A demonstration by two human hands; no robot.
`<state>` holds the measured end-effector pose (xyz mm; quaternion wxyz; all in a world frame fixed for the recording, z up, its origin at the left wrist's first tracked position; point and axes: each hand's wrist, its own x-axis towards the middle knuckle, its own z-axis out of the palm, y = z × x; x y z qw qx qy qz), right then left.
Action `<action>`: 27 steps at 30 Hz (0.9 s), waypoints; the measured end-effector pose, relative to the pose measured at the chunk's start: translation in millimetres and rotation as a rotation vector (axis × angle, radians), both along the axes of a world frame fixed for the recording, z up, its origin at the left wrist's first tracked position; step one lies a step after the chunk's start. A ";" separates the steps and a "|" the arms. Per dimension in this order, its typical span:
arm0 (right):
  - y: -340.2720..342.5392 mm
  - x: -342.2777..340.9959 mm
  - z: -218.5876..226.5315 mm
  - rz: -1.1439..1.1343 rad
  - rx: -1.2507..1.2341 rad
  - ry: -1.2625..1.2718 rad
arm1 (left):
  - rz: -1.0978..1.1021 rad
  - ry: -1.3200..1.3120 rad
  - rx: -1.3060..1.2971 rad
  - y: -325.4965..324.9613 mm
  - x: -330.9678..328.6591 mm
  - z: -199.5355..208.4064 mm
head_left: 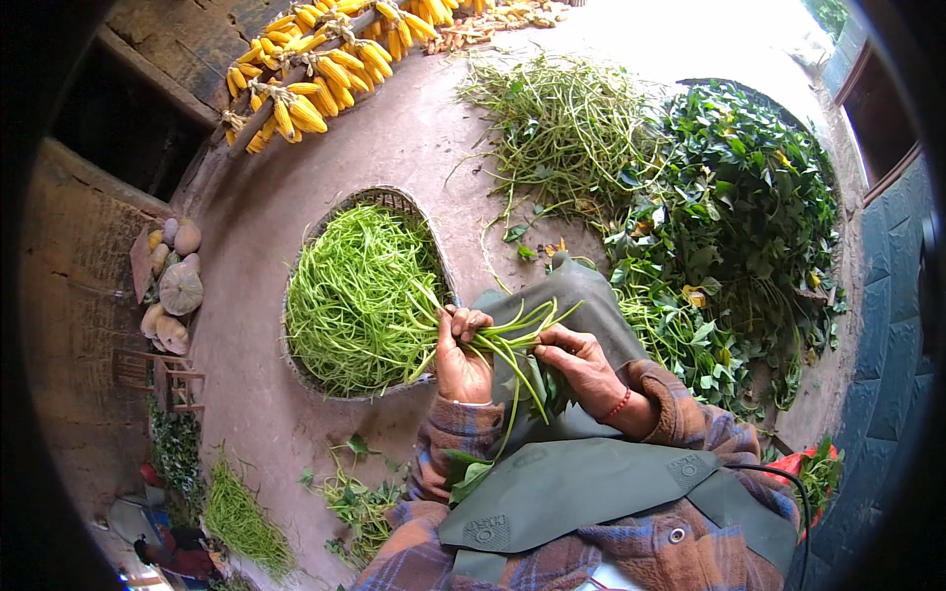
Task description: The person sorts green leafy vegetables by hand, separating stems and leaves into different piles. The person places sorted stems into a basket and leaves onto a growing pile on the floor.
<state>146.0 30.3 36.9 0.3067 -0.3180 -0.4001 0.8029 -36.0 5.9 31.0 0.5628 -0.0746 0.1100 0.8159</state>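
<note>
My left hand [463, 357] is closed around a small bunch of long green stems [507, 340] above my lap. The stems fan out from both sides of that fist, and one trails down toward my apron. Just to the right, my right hand [581, 369] pinches at the bunch with thumb and forefinger; its other fingers curl in. A green leaf [471, 483] hangs low near my left sleeve. Beside my left hand stands a wicker basket [402, 200] heaped with cut green stems [355, 291].
A big heap of leafy vines [739, 197] lies to my right, with a pile of thin bare vines [567, 123] farther off. Yellow corn cobs [335, 74] hang from a pole. Pumpkins [180, 289] sit by the left wall. Loose stems [244, 517] lie on the floor at lower left.
</note>
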 end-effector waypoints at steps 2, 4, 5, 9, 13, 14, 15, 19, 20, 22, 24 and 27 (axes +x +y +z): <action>-1.5 0.2 -6.4 0.037 -0.052 0.056 | 0.027 0.035 -0.079 0.5 -1.5 2.7; -1.7 -3.1 0.0 0.046 -0.055 0.131 | 0.056 0.059 -0.096 0.7 -4.0 4.4; -2.7 -3.5 1.7 0.079 -0.074 0.118 | 0.074 0.139 -0.128 1.7 -4.3 4.5; -6.4 -4.9 7.3 0.220 -0.137 0.028 | 0.094 0.162 -0.070 1.7 0.7 8.3; -8.9 -5.9 -2.1 0.264 -0.100 0.010 | 0.060 0.164 -0.091 0.6 5.9 4.0; -9.1 -5.5 -4.1 0.256 -0.111 0.030 | 0.041 0.153 -0.061 0.7 4.8 1.8; -8.0 -4.9 -4.6 0.266 -0.086 0.028 | 0.021 0.142 -0.030 0.8 1.5 -2.0; -5.8 -3.1 -7.8 0.217 0.007 -0.028 | -0.035 0.063 -0.051 -1.9 4.1 2.0; -6.1 -3.4 -10.3 0.183 0.029 -0.052 | -0.043 0.019 -0.060 -1.7 3.8 -1.0; -3.8 -8.7 -21.0 0.030 0.429 -0.251 | -0.046 -0.015 -0.090 0.8 1.9 -12.6; -4.5 -9.3 -25.8 -0.143 0.997 -0.478 | -0.009 0.012 -0.155 2.9 5.1 -16.6; -5.0 -11.1 -19.6 -0.093 1.164 -0.655 | 0.008 0.131 -0.201 6.9 9.7 -17.0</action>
